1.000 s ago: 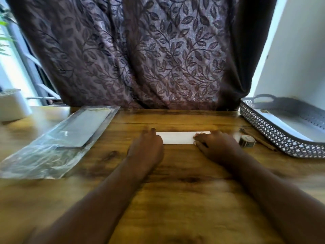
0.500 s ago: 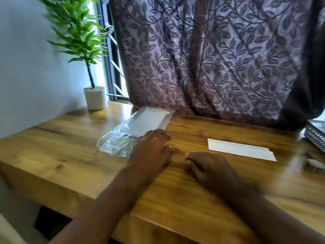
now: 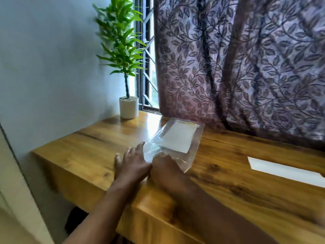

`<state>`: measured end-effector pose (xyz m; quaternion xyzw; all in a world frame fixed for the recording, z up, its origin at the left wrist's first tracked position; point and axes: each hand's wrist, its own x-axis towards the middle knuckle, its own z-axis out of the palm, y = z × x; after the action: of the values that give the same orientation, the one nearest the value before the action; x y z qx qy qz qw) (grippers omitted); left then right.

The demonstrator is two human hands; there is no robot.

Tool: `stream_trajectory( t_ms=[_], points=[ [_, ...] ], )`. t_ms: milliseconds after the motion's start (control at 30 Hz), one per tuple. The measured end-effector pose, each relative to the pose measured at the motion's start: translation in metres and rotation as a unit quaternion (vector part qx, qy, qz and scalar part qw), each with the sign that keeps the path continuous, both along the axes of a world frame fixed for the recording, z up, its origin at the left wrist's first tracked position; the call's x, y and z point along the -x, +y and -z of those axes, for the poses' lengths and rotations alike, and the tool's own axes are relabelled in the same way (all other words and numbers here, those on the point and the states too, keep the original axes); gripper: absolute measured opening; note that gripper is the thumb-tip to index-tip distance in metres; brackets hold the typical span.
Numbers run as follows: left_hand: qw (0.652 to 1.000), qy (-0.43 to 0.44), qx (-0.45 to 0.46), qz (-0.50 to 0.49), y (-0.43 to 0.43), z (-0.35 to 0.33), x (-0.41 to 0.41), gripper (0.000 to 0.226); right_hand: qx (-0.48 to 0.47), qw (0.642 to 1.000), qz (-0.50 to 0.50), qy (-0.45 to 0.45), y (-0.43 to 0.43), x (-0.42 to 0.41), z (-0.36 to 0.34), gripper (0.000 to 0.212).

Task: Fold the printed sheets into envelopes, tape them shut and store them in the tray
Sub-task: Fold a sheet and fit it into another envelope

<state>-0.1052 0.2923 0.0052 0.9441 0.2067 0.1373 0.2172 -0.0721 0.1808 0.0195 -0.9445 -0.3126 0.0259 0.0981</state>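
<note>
While both hands (image 3: 133, 164) (image 3: 165, 169) touching it, fingers spread flat: clear sleeve (image 3: 175, 143) of sheets, long axis toward the curtain (image 3: 237, 67).

— Any writing, label or number you can make out?

— None. The white sheets (image 3: 177, 138) inside the clear plastic bag (image 3: 190, 155) look blank from here; a yellowish strip runs along their far edge, but nothing on it is legible.

— And the folded white paper (image 3: 284, 171), to the right of the bag?

— Its upper face is plain white, no print showing.

— The plant pot (image 3: 128, 107), beyond the bag to the left?

— Bare white, no brand or mark.
</note>
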Motion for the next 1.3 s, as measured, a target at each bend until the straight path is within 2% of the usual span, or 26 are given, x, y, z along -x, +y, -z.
stream_trajectory(
  t_ms=[100,167,233,400,533,600,733,867,1033,1167,1300],
  points=[
    [0.999,0.002,0.037,0.012,-0.001,-0.007,0.002,0.089,0.083,0.995,0.056,-0.009,0.012,-0.024,-0.004,0.063],
    [0.999,0.013,0.027,0.020,0.000,-0.005,0.001,0.085,0.108,0.990,0.085,-0.029,0.013,-0.040,-0.003,0.064],
    [1.000,0.012,0.019,0.018,0.000,-0.001,-0.001,0.080,0.113,0.987,0.107,-0.032,0.013,-0.059,0.004,0.062],
    [1.000,0.005,0.022,0.017,0.003,0.004,-0.003,0.086,0.104,0.979,0.170,0.029,0.019,-0.090,0.002,0.069],
    [1.000,0.008,0.019,0.022,0.001,0.001,-0.003,0.090,0.137,0.988,0.066,-0.041,0.016,-0.080,-0.021,0.034],
    [1.000,0.008,0.013,0.020,0.001,0.001,-0.003,0.091,0.159,0.981,0.046,-0.100,0.022,-0.073,-0.026,0.031],
    [0.999,0.019,0.026,0.021,0.002,0.002,-0.005,0.095,0.181,0.973,0.019,-0.140,0.034,-0.054,-0.023,0.034],
    [0.999,0.011,0.043,0.011,0.002,0.002,-0.007,0.097,0.122,0.975,-0.012,-0.188,0.023,-0.026,-0.025,0.024],
    [0.999,-0.005,0.047,0.005,0.001,0.001,-0.002,0.101,-0.018,0.980,-0.016,-0.198,-0.014,0.012,-0.061,0.016],
    [0.998,-0.020,0.060,0.006,0.004,0.004,-0.005,0.099,-0.173,0.956,-0.023,-0.235,-0.052,0.030,-0.108,0.015],
    [0.999,-0.028,0.039,-0.001,0.001,0.005,-0.001,0.091,-0.295,0.915,0.002,-0.275,-0.097,0.034,-0.150,0.016]
  ],
)
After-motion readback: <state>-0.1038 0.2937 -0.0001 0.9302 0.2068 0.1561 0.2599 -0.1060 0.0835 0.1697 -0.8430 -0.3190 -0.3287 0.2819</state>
